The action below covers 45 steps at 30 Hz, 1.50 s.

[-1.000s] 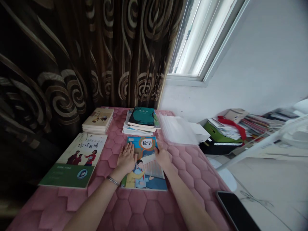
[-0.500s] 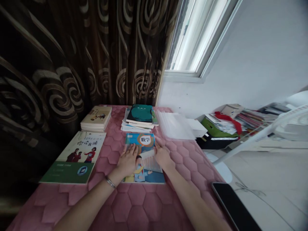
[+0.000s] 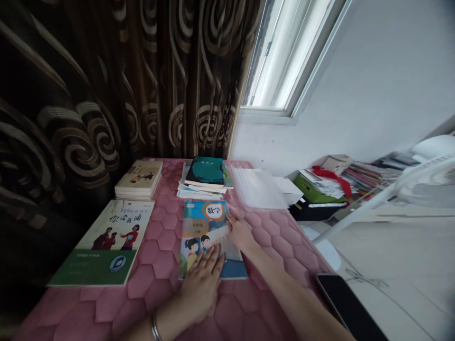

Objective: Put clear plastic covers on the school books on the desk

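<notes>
A blue math textbook [image 3: 195, 226] lies face up on the pink quilted cloth. Across its right half runs a pale, see-through strip [image 3: 217, 233], which looks like part of a clear plastic book cover. My left hand [image 3: 204, 279] rests flat over the book's lower edge, fingers spread, a silver bracelet at the wrist. At the book's right edge is my right hand [image 3: 241, 233], its thumb and fingers closed on that edge; the underside of its grip is hidden.
To the left lie a large green-and-white book [image 3: 103, 237] and a stack of tan books [image 3: 139, 177]. Behind are a teal-topped pile [image 3: 205, 171] and clear plastic sheets [image 3: 256, 187]. A black phone [image 3: 348, 305] lies at the right edge, with a white fan [image 3: 401, 184] beyond.
My left hand has slid down and toward me, from the book's middle to its lower edge, uncovering more of the cover picture. My right hand stays at the right edge.
</notes>
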### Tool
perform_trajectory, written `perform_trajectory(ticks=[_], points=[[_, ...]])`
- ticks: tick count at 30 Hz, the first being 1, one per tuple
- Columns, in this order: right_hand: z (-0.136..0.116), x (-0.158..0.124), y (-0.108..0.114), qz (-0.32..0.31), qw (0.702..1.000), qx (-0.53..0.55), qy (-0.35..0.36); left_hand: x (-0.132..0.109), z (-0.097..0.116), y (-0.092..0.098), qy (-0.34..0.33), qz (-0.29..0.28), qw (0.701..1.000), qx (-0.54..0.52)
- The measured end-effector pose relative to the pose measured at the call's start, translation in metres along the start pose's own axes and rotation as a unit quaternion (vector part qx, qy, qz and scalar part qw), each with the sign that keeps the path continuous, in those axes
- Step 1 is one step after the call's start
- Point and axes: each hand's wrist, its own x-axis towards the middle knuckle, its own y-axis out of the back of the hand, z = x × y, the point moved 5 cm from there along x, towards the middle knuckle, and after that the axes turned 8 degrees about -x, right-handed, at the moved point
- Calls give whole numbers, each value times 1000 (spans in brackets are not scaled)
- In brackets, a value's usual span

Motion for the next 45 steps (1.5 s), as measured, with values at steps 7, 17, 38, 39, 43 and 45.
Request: perform_trajectory(ticks=[7, 17, 38, 39, 43, 45], points=[[-32, -10, 14, 28, 993, -71, 89, -5, -1, -11, -8, 33, 999, 22], [-84, 34, -21, -61, 903, -9, 425, -4, -2, -16, -27, 17, 999, 2], [-137, 58, -25, -46, 909, -35, 414, -6, 2, -18, -20, 21, 999, -14], [-140, 59, -26, -42, 913, -35, 404, -6, 2, -18, -17, 21, 1000, -16], [-129, 44, -30, -35, 909, -25, 415, -6, 1, -14, -9, 14, 999, -30], [-104, 38, -29, -31, 913, -29, 405, -7, 1, -13, -8, 8, 999, -33]])
